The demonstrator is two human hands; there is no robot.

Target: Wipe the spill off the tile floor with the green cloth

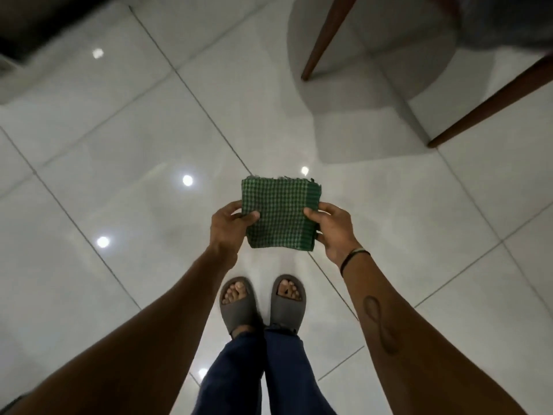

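A green checked cloth (281, 212), folded into a thick square, is held out in front of me above the floor. My left hand (229, 229) pinches its left edge, thumb on top. On the opposite edge my right hand (332, 229) grips the same way. Below lies the glossy white tile floor (119, 175), with ceiling lights mirrored in it. A faint dull smear shows on the tiles left of the cloth (167, 205); I cannot tell whether it is the spill.
Two dark wooden furniture legs (326, 37) (490, 100) stand at the upper right, with a round shadow beneath them. My feet in grey slides (263, 304) stand just below the cloth. A dark object fills the top left corner (33, 22).
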